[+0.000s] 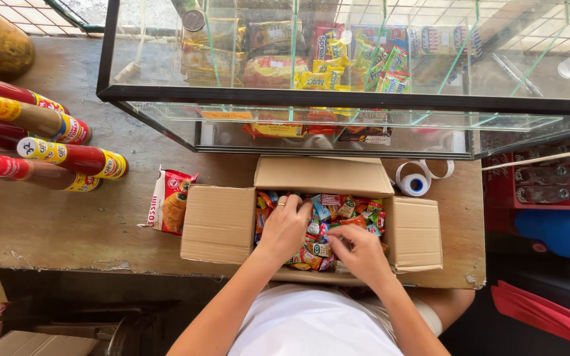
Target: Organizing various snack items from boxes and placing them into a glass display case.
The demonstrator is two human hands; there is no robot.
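Wooden counter (67, 224), hands (286, 227) hiding boxed sweets (338, 211)

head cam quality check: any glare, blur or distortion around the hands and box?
Head view: even daylight, soft shadows; left hand and right hand sharp inside the cardboard box, candies crisp. Glass display case shows reflections and glare up top, washing out the packets behind. Wide-angle lens bends the bottles at the left edge outward.

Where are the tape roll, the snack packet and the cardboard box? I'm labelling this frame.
tape roll (415, 184), head view, on its blue core.
snack packet (169, 200), head view, on its front face.
cardboard box (218, 224), head view, on its left flap.
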